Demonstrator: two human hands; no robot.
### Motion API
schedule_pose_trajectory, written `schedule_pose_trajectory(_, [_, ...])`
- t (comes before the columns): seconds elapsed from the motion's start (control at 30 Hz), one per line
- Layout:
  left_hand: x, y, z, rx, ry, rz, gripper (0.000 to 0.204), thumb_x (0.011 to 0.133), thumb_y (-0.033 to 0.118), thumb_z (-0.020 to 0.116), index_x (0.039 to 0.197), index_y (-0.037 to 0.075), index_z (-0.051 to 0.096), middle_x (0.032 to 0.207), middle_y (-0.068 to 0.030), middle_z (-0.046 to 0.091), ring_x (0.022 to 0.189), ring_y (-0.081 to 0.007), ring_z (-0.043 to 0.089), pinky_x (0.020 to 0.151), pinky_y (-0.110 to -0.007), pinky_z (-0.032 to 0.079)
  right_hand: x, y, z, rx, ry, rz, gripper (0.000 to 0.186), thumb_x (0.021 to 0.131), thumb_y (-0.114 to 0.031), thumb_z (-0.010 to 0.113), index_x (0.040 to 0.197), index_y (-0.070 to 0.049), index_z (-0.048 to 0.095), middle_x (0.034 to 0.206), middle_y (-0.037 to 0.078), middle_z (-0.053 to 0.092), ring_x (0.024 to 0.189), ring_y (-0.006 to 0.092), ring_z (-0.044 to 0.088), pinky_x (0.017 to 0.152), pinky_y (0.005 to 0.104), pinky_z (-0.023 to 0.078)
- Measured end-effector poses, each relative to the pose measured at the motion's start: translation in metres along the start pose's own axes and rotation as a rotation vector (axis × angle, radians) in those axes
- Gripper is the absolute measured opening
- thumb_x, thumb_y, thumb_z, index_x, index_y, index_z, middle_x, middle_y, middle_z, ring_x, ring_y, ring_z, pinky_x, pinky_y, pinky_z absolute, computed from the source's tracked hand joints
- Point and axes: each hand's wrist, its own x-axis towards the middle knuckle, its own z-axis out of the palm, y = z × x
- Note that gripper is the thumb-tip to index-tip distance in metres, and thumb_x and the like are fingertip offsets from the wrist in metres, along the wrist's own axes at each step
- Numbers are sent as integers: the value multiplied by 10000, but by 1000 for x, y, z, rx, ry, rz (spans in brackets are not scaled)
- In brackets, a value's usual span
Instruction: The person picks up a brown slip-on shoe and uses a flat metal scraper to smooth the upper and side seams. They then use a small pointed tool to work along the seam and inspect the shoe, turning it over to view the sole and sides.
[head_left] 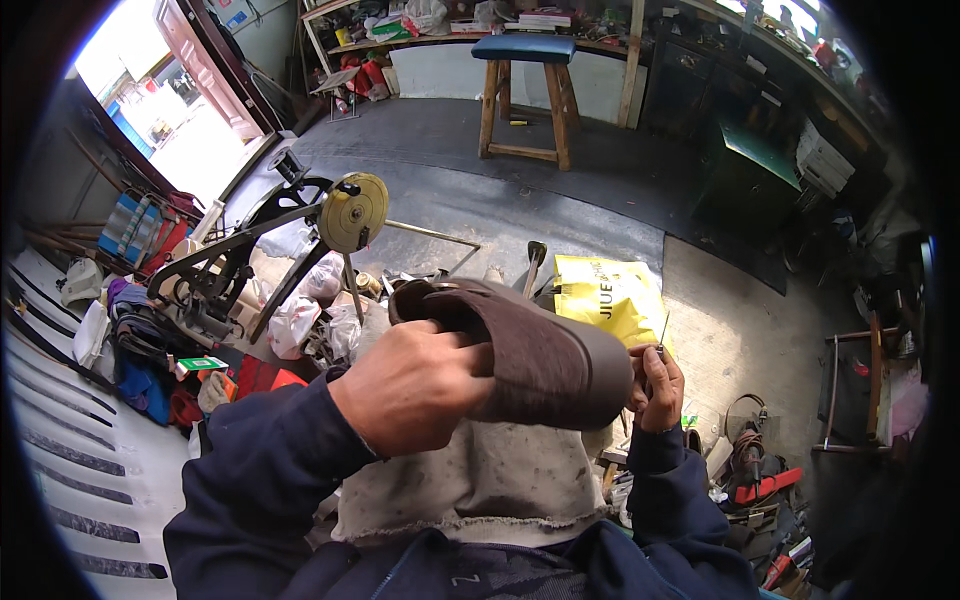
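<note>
A dark brown suede shoe [545, 365] is held above my lap, its rounded end with a brown sole edge turned to the right. My left hand [405, 385] is closed on it, with the fingers reaching into its opening and partly hidden there. Just past the shoe's right end, my right hand [658, 392] pinches a thin pointed tool [664, 330] that sticks upward. Its handle is mostly hidden in the fingers, so I cannot tell its exact kind. Below the shoe, a stained beige cloth [465, 485] covers my lap.
A hand-cranked machine with a pale wheel [353, 213] stands at the left, plastic bags [293, 325] beside it. Beyond the shoe lies a yellow bag [608, 290]. A blue-topped stool [523, 48] stands farther back. Tools and a red-handled item [768, 486] crowd the lower right.
</note>
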Motion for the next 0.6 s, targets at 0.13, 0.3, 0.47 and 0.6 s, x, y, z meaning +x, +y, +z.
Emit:
schedule_pose_trajectory(0.13, [-40,4,33,260,57,151,98,776,220,618,873,215,630,860,10,617,902,-177,633,716,-328,493,-35,-20,50,-144,-134,42,306,1043,-193,501,1263,13,552,911,104,696,448,11,342,430,186,312])
schedule_pose_trajectory(0.3, [-111,10,93,176,-68,15,230,730,227,645,921,117,712,1040,-43,694,1103,-243,623,968,-408,509,-82,33,106,-275,-291,226,376,960,-90,674,1297,22,550,893,2,615,720,16,484,634,174,398])
schedule_pose_trajectory(0.47, [-152,30,93,-442,-56,-265,531,649,103,648,1136,-84,549,1189,-292,567,1179,-487,520,1045,-501,445,-97,50,109,-517,-341,174,416,888,-5,741,1269,-4,574,861,-22,568,752,30,500,683,182,413])
schedule_pose_trajectory(0.6, [-150,36,75,-1237,-64,-577,727,920,278,675,1472,-93,382,1466,-250,486,1422,-321,418,1180,-398,320,-97,52,111,-507,-315,124,391,866,-16,742,1225,2,587,756,-27,568,623,18,451,569,195,372])
